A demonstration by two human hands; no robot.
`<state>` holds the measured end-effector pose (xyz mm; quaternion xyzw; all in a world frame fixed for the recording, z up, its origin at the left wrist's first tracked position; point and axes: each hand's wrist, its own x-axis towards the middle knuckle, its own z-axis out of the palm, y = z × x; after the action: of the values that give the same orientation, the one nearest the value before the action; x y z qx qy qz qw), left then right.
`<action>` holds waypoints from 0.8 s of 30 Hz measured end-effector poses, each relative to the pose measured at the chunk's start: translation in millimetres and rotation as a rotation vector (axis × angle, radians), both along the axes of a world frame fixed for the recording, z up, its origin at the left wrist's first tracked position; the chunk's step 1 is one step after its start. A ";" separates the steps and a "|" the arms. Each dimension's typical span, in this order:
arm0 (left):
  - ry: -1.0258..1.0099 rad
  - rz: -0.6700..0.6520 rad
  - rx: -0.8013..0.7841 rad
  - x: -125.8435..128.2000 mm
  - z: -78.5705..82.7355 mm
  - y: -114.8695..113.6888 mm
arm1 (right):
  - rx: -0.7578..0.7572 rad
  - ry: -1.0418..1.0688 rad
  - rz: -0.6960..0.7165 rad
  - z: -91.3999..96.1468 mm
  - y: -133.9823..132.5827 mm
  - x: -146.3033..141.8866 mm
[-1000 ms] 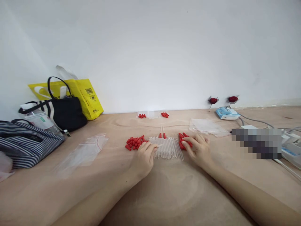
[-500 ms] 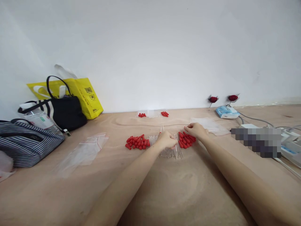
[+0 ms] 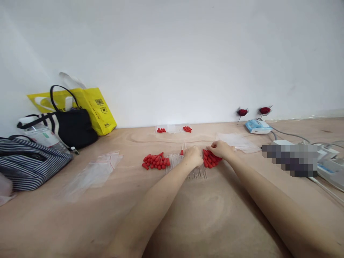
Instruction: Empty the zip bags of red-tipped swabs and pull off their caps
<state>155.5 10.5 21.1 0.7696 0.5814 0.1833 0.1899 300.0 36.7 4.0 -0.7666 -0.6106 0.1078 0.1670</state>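
Observation:
My left hand (image 3: 194, 157) is closed above a row of thin clear tubes (image 3: 174, 162); its fingertips are turned away, so what they hold is hidden. Close by on the right, my right hand (image 3: 222, 148) pinches a small red rubber bulb at the far edge of the right pile of red bulbs (image 3: 211, 159). Left of the tubes lies another pile of red rubber bulbs (image 3: 154, 161). Just beyond the left hand, a single red bulb (image 3: 182, 152) sits at the end of some clear tubes.
Flat clear zip bags (image 3: 96, 172) lie at left, and more clear bags (image 3: 236, 141) at right. A filled bag (image 3: 174, 128) with red bulbs rests by the wall. Handbags (image 3: 72, 125), a yellow bag (image 3: 103, 111), a tissue pack (image 3: 258, 126) and power strips (image 3: 331, 166) stand around.
My left hand has turned and risen slightly off the tubes toward my right hand, its fingers now out of sight. My right hand has shifted slightly left. The view has moved a little.

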 end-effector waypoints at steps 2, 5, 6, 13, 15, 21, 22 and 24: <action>0.016 0.010 0.066 -9.0 4.0 -7.3 | 0.003 -0.004 -0.014 2.1 -0.4 1.7; 0.014 0.006 0.151 -36.5 4.5 -23.4 | 0.008 -0.007 -0.030 6.4 -1.2 5.6; 0.008 0.003 0.189 -48.9 2.0 -29.8 | 0.010 -0.006 -0.035 8.1 -1.6 6.3; -0.064 -0.167 0.660 -125.2 -32.0 -63.3 | 0.042 0.024 0.076 17.4 -4.1 -25.6; -0.098 -0.176 0.690 -130.9 -35.7 -64.7 | 0.010 0.036 0.124 17.3 -0.2 -44.3; -0.087 -0.179 0.680 -129.4 -34.5 -63.6 | -0.162 0.034 0.162 13.3 20.3 -85.5; -0.077 -0.180 0.675 -129.5 -34.4 -63.8 | -0.174 0.026 0.161 12.8 22.5 -89.3; -0.061 -0.179 0.659 -130.3 -34.6 -64.4 | -0.188 0.009 0.154 11.9 25.4 -94.8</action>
<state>25.3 -53.9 -13.4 0.8317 0.4152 0.3669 -0.0365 205.3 62.1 15.9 -0.7292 -0.6541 0.1807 0.0883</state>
